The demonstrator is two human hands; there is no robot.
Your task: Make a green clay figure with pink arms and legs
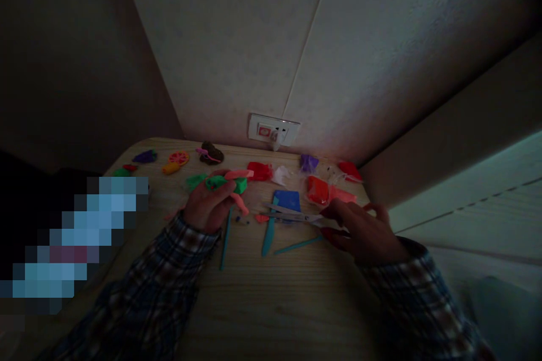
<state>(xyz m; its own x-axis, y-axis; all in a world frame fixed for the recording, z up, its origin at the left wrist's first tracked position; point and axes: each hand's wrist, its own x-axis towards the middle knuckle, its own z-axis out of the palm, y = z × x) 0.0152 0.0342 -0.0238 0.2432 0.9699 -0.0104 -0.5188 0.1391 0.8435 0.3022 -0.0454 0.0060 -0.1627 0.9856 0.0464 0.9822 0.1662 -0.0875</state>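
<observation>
My left hand (207, 208) is closed around a green clay figure (241, 184) with dark spots. A pink clay strip (240, 173) sticks out from its top and a second pink strip (240, 203) hangs below. My right hand (366, 232) grips a pair of scissors (305, 217) by red handles. Their blades are parted and point left, toward the figure but apart from it. Beneath the blades are a blue square (288, 200), a teal clay knife (268, 236) and a small pink clay piece (261, 218).
Two thin teal sticks (226, 242) (298, 245) lie on the wooden table (271, 304). Bagged clay, including an orange-red pack (317, 190) and a purple one (309, 163), sits at the back right. Finished-looking clay pieces, one brown (210, 153), stand back left. A wall socket (273, 130) is behind.
</observation>
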